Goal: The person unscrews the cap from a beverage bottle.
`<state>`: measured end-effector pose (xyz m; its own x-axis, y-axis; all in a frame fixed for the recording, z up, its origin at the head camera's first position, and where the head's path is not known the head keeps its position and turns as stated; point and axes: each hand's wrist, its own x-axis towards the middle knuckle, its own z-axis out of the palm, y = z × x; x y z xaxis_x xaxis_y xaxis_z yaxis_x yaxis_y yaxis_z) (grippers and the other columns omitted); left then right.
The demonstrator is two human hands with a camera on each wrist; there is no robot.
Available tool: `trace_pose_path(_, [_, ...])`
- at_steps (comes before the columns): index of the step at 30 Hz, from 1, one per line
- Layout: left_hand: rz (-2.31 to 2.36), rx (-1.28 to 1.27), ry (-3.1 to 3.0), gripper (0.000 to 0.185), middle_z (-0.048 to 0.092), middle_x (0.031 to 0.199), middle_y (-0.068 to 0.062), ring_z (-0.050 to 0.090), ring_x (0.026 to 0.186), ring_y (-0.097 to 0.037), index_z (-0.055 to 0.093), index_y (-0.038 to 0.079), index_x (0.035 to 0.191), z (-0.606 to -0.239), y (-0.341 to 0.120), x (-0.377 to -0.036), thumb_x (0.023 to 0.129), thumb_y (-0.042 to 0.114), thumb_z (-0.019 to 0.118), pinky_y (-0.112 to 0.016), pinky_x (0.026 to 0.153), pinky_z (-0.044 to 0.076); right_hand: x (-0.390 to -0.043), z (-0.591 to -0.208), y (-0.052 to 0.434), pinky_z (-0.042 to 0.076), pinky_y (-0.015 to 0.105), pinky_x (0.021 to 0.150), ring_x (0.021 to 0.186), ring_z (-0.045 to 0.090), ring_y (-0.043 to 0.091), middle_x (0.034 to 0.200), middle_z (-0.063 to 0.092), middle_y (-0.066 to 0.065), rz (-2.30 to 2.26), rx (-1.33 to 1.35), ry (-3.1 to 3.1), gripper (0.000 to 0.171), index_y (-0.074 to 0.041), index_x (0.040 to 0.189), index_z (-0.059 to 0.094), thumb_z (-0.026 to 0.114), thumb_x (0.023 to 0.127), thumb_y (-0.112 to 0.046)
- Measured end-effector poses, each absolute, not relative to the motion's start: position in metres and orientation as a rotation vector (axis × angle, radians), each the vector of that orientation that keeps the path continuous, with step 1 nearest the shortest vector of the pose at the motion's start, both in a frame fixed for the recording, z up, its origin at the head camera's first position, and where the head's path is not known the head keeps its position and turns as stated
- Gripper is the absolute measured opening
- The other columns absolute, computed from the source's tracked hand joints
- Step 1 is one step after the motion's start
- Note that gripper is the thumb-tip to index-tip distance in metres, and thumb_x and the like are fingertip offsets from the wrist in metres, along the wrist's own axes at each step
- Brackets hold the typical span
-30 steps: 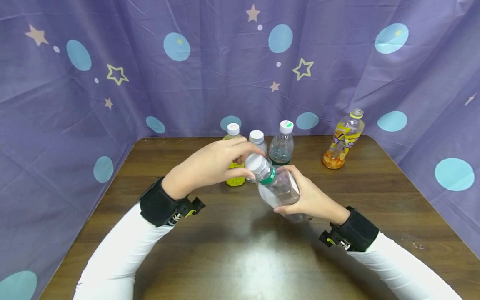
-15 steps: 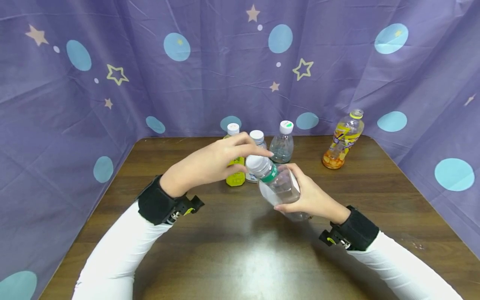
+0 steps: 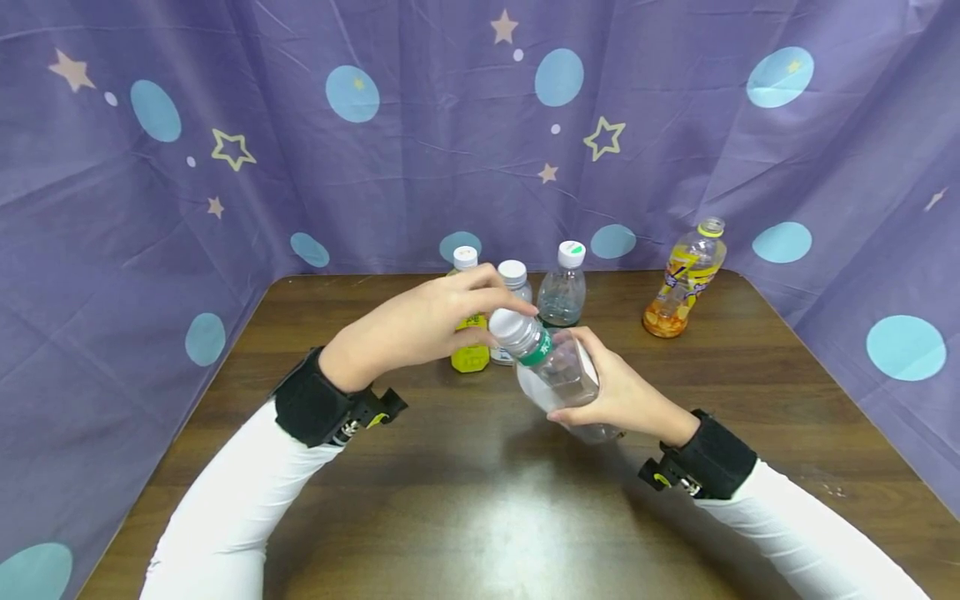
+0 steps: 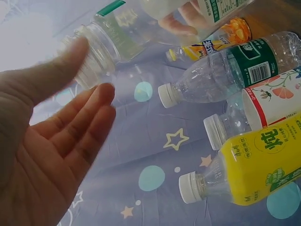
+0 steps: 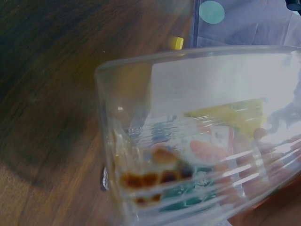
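Note:
My right hand [image 3: 626,398] grips a clear plastic bottle [image 3: 558,377] with a green neck band, tilted so its white cap [image 3: 510,325] points up and left. My left hand [image 3: 423,323] reaches over that cap, index finger stretched across its top. In the left wrist view the left hand [image 4: 51,141] lies open with nearly straight fingers. Its blurred thumb is beside the ribbed cap [image 4: 89,56] and the fingers sit just below it. The right wrist view is filled by the bottle's clear wall [image 5: 202,132].
Behind the hands stand a yellow-labelled bottle [image 3: 470,354], a white-capped bottle [image 3: 513,275] and a clear bottle [image 3: 564,287] with a green label. An orange drink bottle [image 3: 686,279] stands at the back right. Purple patterned cloth [image 3: 150,208] walls in the brown table [image 3: 480,500].
My left hand's fingers have loosened from round the cap and the index finger now lies stretched over it. The bottle and my right hand have barely shifted.

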<state>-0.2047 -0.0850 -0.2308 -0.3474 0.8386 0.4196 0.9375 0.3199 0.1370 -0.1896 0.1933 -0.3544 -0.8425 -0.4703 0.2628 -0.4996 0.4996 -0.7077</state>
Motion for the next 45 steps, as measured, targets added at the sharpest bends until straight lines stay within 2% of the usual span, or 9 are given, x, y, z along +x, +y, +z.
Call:
trace_pose_path(4, [-0.553, -1.542, -2.428, 0.046, 0.054, 0.105, 0.000, 0.053, 0.089, -0.012, 0.063, 0.013, 0.122, -0.2310, -0.0847, -0.2038, 0.081, 0.027, 0.078, -0.022, 0.078, 0.048, -0.1897, -0.3543, 0.1932, 0.051, 0.039, 0.085, 0.106, 0.056, 0.018, 0.123, 0.057, 0.003, 1.290, 0.871, -2.696, 0.091, -0.020, 0.134, 0.037, 0.092, 0.063, -0.031])
trace_pose_path(10, [-0.595, -1.540, -2.453, 0.048, 0.056, 0.113, -0.001, 0.054, 0.095, -0.013, 0.063, 0.009, 0.120, -0.2326, -0.0832, -0.2055, 0.079, 0.029, 0.079, -0.023, 0.084, 0.049, -0.1896, -0.3551, 0.1932, 0.051, 0.038, 0.085, 0.106, 0.056, 0.017, 0.123, 0.057, 0.002, 1.274, 0.871, -2.700, 0.091, -0.019, 0.134, 0.038, 0.092, 0.062, -0.032])
trace_pose_path(14, [-0.578, -1.601, -2.410, 0.059, 0.058, 0.115, -0.002, 0.054, 0.098, -0.013, 0.062, 0.010, 0.125, -0.2300, -0.0851, -0.2065, 0.073, 0.031, 0.081, -0.024, 0.087, 0.048, -0.1899, -0.3553, 0.1931, 0.051, 0.037, 0.085, 0.105, 0.057, 0.017, 0.123, 0.057, 0.002, 1.263, 0.881, -2.693, 0.091, -0.019, 0.134, 0.038, 0.092, 0.062, -0.033])
trace_pose_path(18, [-0.570, -1.660, -2.372, 0.060, 0.057, 0.113, 0.000, 0.052, 0.100, -0.014, 0.061, 0.016, 0.130, -0.2287, -0.0885, -0.2056, 0.075, 0.020, 0.083, -0.025, 0.088, 0.047, -0.1894, -0.3545, 0.1935, 0.051, 0.037, 0.085, 0.106, 0.056, 0.017, 0.123, 0.057, 0.002, 1.259, 0.885, -2.691, 0.091, -0.019, 0.134, 0.038, 0.092, 0.062, -0.033])
trace_pose_path(22, [-0.560, -1.703, -2.270, 0.049, 0.057, 0.105, 0.001, 0.053, 0.095, -0.013, 0.066, 0.019, 0.123, -0.2307, -0.0886, -0.2067, 0.078, 0.001, 0.077, -0.023, 0.082, 0.047, -0.1888, -0.3541, 0.1943, 0.050, 0.037, 0.086, 0.106, 0.056, 0.016, 0.124, 0.057, 0.002, 1.244, 0.883, -2.693, 0.091, -0.018, 0.134, 0.038, 0.092, 0.062, -0.034])
trace_pose_path(25, [-0.549, -1.705, -2.219, 0.044, 0.058, 0.102, 0.000, 0.054, 0.094, -0.013, 0.069, 0.018, 0.118, -0.2319, -0.0876, -0.2076, 0.080, -0.003, 0.074, -0.022, 0.080, 0.047, -0.1887, -0.3543, 0.1948, 0.050, 0.038, 0.086, 0.106, 0.056, 0.016, 0.124, 0.056, 0.002, 1.230, 0.880, -2.696, 0.091, -0.019, 0.134, 0.038, 0.091, 0.062, -0.035])
trace_pose_path(29, [-0.532, -1.669, -2.270, 0.041, 0.058, 0.103, 0.000, 0.054, 0.091, -0.013, 0.068, 0.017, 0.118, -0.2317, -0.0876, -0.2061, 0.081, 0.002, 0.076, -0.021, 0.079, 0.048, -0.1883, -0.3541, 0.1946, 0.050, 0.038, 0.086, 0.106, 0.056, 0.016, 0.123, 0.057, 0.002, 1.245, 0.878, -2.696, 0.091, -0.019, 0.134, 0.038, 0.092, 0.062, -0.035])
trace_pose_path(36, [-0.470, -1.571, -2.439, 0.046, 0.056, 0.104, 0.001, 0.055, 0.088, -0.012, 0.066, 0.015, 0.121, -0.2304, -0.0874, -0.2032, 0.079, 0.027, 0.080, -0.022, 0.077, 0.049, -0.1873, -0.3547, 0.1943, 0.050, 0.037, 0.087, 0.108, 0.056, 0.016, 0.124, 0.057, 0.002, 1.252, 0.887, -2.704, 0.092, -0.020, 0.135, 0.038, 0.092, 0.062, -0.035])
trace_pose_path(45, [-0.503, -1.602, -2.432, 0.053, 0.058, 0.116, -0.002, 0.055, 0.100, -0.015, 0.064, 0.011, 0.125, -0.2296, -0.0858, -0.2035, 0.077, 0.020, 0.082, -0.025, 0.089, 0.048, -0.1876, -0.3549, 0.1953, 0.050, 0.037, 0.086, 0.107, 0.056, 0.017, 0.124, 0.057, 0.002, 1.258, 0.892, -2.697, 0.091, -0.019, 0.135, 0.038, 0.091, 0.062, -0.034])
